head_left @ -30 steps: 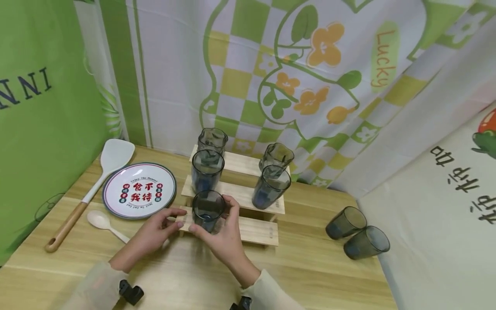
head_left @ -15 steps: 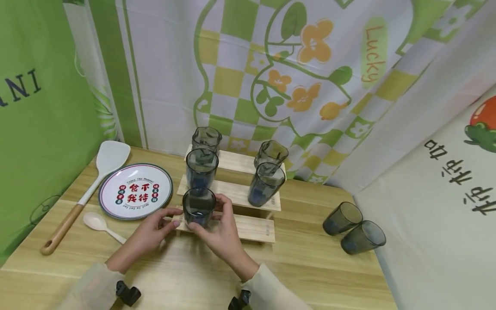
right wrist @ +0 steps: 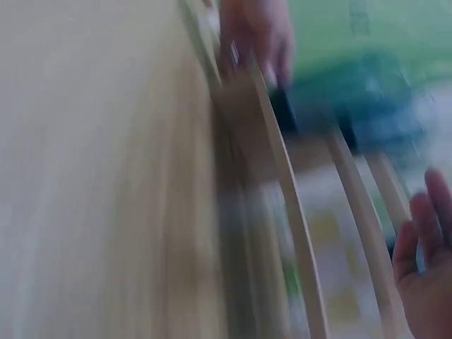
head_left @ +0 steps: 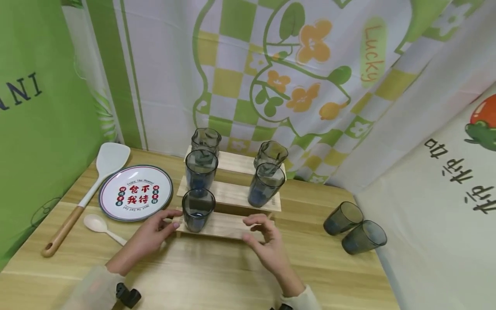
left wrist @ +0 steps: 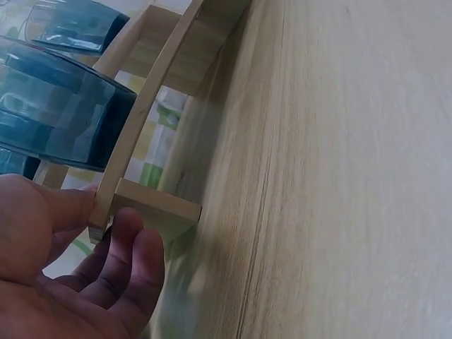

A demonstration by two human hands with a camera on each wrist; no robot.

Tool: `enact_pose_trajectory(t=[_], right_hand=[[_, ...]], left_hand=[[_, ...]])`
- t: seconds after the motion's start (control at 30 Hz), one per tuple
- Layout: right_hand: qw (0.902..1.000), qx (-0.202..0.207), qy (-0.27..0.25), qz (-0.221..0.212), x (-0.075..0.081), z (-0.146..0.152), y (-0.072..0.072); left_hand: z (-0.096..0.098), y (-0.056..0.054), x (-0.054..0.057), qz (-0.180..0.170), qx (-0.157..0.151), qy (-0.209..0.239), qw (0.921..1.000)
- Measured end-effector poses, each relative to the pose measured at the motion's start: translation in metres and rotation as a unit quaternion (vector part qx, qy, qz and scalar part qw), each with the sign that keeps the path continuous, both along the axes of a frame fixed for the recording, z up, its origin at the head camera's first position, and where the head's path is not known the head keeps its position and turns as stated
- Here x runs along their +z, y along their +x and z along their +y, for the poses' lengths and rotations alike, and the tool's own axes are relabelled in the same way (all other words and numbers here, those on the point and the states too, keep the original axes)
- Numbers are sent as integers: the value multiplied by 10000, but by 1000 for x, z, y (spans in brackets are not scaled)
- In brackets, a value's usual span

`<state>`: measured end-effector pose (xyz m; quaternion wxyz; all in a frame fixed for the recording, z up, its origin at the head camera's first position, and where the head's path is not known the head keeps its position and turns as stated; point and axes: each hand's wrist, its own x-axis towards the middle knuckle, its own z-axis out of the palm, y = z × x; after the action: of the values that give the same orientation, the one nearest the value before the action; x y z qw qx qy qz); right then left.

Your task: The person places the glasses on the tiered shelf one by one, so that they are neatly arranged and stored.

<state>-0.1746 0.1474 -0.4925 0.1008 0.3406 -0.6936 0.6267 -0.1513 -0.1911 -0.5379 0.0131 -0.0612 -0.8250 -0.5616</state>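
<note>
A three-tier wooden stand bears several smoky glasses. On the left part of its lowest tier stands a tinted tumbler, upright. My left hand pinches the left end of that tier; in the left wrist view the thumb lies above the board and the fingers curl below it. My right hand, apart from the tumbler, hovers by the tier's right end with fingers loosely bent and nothing held. A tumbler and another tumbler stand on the middle tier. Motion blurs the right wrist view.
Wavy glasses stand on the top tier. Two more tumblers are at the table's right side. To the left lie a plate, a white spatula with a wooden handle, and a pale spoon. Curtains hang behind the table.
My right hand has let go of the tumbler on the lowest tier and moved right. The left hand keeps its hold on the stand's end. The head view has shifted slightly.
</note>
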Motion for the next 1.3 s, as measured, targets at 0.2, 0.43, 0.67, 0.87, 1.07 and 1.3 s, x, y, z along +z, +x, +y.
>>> enact_pose_trajectory(t=[0.2,0.43,0.67,0.87,1.07,1.3], right_hand=[[9886,-1355,-632,151,12,91,-20],[8780,-4345,1992,-252,39,174,-49],[7949,-4376,3880,-1616,41,207,-60],[7911,-4315,4066,-1508,32,201,-63],[8225,-4136,3772,-1013,28,185,-65],[8887,-3375,2936,-1006,22,181,-67]], left_hand=[[-7,6,4,-303,166,4,9994],[-7,4,6,-318,117,-61,9994],[-3,1,6,-239,14,77,9997],[-2,2,8,-214,30,83,9997],[-1,2,8,-269,53,55,9996],[1,-1,6,-294,-27,38,9996]])
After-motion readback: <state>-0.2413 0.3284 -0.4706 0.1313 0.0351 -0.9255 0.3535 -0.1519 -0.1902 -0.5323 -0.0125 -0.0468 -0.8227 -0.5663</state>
